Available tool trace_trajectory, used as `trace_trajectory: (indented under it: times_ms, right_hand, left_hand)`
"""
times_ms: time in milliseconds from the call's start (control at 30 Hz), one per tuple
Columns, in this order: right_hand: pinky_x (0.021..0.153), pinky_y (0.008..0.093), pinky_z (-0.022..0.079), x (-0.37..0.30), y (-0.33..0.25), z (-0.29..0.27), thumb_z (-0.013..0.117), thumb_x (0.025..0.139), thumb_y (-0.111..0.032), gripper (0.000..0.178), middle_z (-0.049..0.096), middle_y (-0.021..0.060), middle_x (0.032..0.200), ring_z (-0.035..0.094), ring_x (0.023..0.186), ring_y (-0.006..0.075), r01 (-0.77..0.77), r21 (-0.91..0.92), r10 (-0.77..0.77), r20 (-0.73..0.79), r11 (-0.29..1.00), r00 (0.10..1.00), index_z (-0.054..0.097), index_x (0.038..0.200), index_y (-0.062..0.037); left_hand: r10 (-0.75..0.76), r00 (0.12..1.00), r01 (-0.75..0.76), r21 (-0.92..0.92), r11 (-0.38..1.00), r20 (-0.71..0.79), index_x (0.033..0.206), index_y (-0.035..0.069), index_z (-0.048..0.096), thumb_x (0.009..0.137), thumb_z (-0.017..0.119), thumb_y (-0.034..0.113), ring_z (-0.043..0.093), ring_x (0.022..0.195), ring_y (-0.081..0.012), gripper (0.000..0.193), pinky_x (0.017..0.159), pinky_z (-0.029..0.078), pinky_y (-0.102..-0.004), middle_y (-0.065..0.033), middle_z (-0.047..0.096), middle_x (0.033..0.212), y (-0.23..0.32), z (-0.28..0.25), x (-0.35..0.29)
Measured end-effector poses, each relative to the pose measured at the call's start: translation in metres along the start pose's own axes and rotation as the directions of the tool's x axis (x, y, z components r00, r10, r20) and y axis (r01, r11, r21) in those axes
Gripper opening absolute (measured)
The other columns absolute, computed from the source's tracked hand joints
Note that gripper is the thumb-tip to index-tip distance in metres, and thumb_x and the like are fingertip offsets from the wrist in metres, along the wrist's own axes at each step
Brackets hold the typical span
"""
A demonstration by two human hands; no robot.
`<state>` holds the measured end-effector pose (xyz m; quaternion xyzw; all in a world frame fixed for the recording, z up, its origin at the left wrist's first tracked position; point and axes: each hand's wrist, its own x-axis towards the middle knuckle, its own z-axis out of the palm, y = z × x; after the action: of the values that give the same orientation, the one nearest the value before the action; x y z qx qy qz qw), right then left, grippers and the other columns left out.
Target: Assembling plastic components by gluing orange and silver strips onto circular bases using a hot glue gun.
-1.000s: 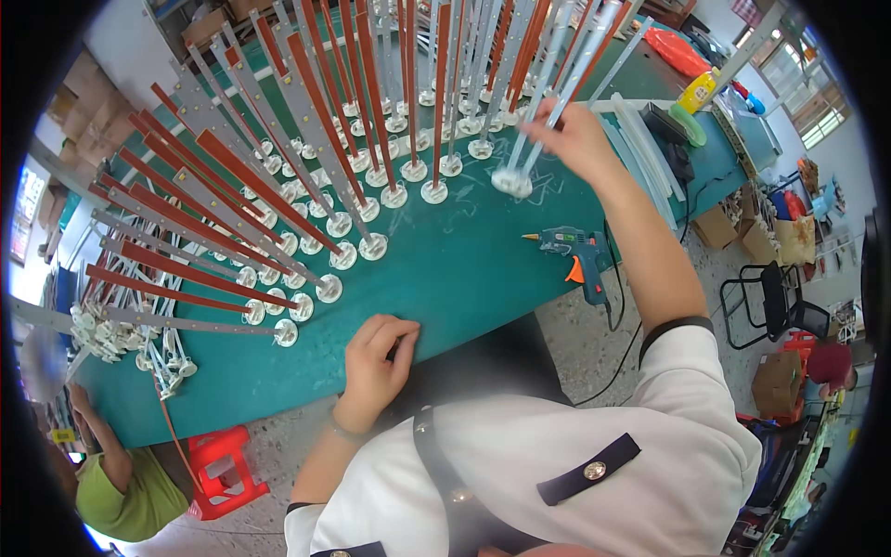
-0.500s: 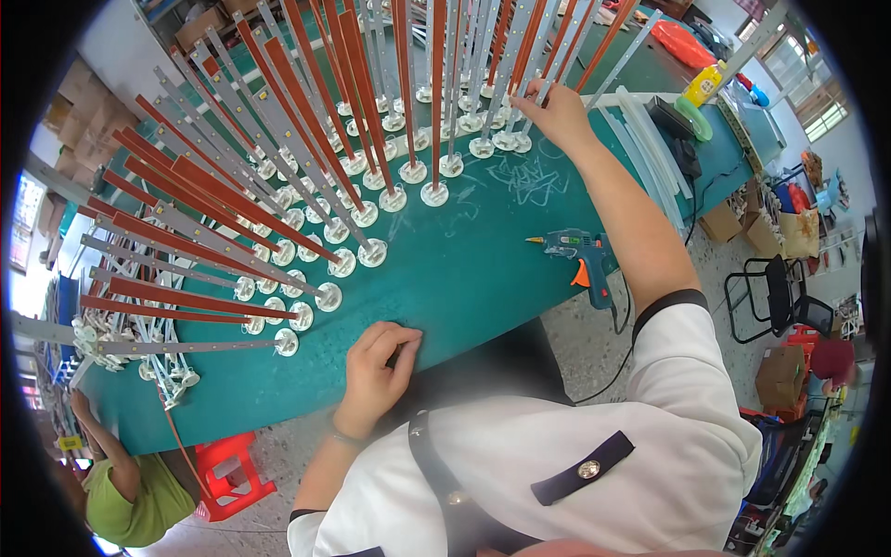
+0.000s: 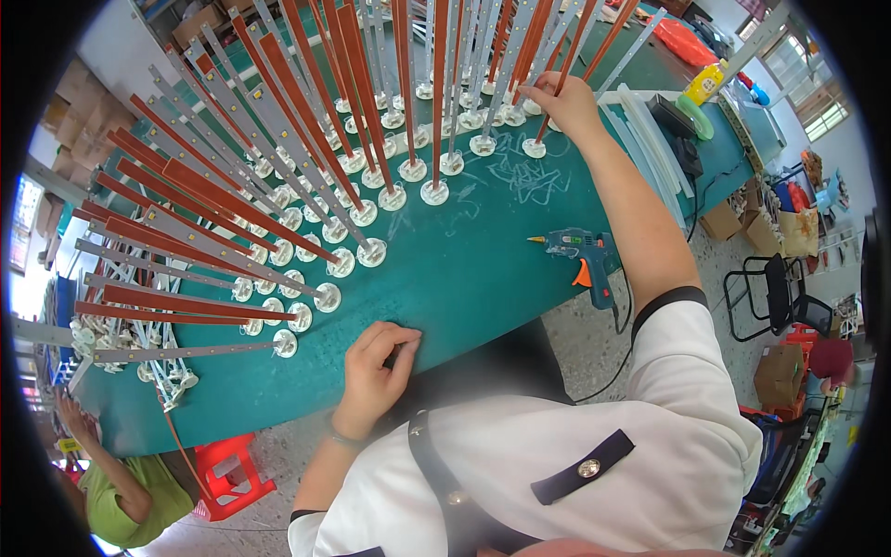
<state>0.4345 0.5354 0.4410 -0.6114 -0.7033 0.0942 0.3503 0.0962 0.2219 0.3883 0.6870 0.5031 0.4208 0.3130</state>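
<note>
My right hand (image 3: 563, 105) reaches to the far side of the green table (image 3: 464, 269) and grips an upright strip on a round clear base (image 3: 534, 148), set down among the standing row. Many red-brown and grey strips (image 3: 278, 186) stand on round clear bases across the table, in rows fanning from left to far middle. My left hand (image 3: 374, 369) rests on the near table edge, fingers curled, holding nothing.
A blue and orange glue gun (image 3: 583, 255) lies on the table to the right, its cord over the edge. White strips (image 3: 650, 139) lie at the far right. A red stool (image 3: 227, 469) and another person (image 3: 121, 492) are at the lower left. A black chair (image 3: 775, 302) stands right.
My right hand carried a strip on its base from the table's middle right up to the far row and set it among the standing ones. The left hand stayed put.
</note>
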Motion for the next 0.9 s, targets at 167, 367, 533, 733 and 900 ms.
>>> trace_trajectory:
  times_ms: [167,367,533,733,900]
  right_hand:
    - [0.055,0.0344,0.043,0.001,-0.001,-0.002,0.077,0.080,-0.038,0.036,0.061,0.0028,0.062,0.060,0.059,0.0178,0.027,0.068,-0.032,0.080,0.997,0.996,0.075,0.095,-0.0048]
    - [0.058,0.0334,0.046,0.000,-0.017,-0.014,0.078,0.079,-0.038,0.034,0.063,0.0033,0.064,0.062,0.062,0.0185,-0.020,0.000,0.020,0.199,1.000,0.980,0.075,0.092,-0.0061]
    - [0.060,0.0340,0.048,-0.002,-0.019,-0.004,0.078,0.079,-0.039,0.033,0.066,0.0047,0.067,0.064,0.064,0.0201,0.074,-0.034,-0.067,0.188,0.997,0.980,0.076,0.090,-0.0078]
    - [0.060,0.0347,0.049,-0.002,-0.018,-0.005,0.078,0.079,-0.041,0.036,0.067,0.0052,0.068,0.065,0.064,0.0209,0.057,-0.035,-0.049,0.212,0.998,0.976,0.076,0.090,-0.0069]
    - [0.062,0.0347,0.050,-0.003,-0.015,-0.005,0.078,0.079,-0.041,0.037,0.069,0.0059,0.069,0.067,0.065,0.0211,-0.018,0.023,0.012,0.247,1.000,0.969,0.076,0.092,-0.0068]
  left_hand:
    - [0.001,1.000,-0.001,0.003,1.000,-0.001,0.092,0.003,0.069,0.083,0.069,-0.003,0.061,0.068,-0.0205,0.011,0.056,0.048,-0.0291,-0.0093,0.063,0.084,0.000,0.000,0.000]
    - [-0.009,1.000,0.009,-0.009,1.000,-0.006,0.091,0.002,0.069,0.083,0.069,-0.004,0.061,0.067,-0.0199,0.010,0.056,0.048,-0.0288,-0.0091,0.063,0.083,0.001,0.000,0.000]
    - [-0.015,1.000,0.015,-0.003,1.000,-0.004,0.091,0.002,0.068,0.084,0.069,-0.003,0.060,0.067,-0.0193,0.010,0.056,0.047,-0.0282,-0.0088,0.063,0.083,0.001,0.000,0.000]
    - [-0.013,1.000,0.013,-0.015,1.000,-0.010,0.091,0.002,0.068,0.084,0.068,-0.004,0.060,0.067,-0.0189,0.010,0.055,0.047,-0.0279,-0.0086,0.063,0.083,0.000,0.000,-0.001]
    - [-0.006,1.000,0.006,-0.013,1.000,-0.014,0.092,0.002,0.068,0.084,0.068,-0.004,0.060,0.067,-0.0190,0.010,0.056,0.047,-0.0280,-0.0090,0.063,0.083,0.000,0.000,0.000]
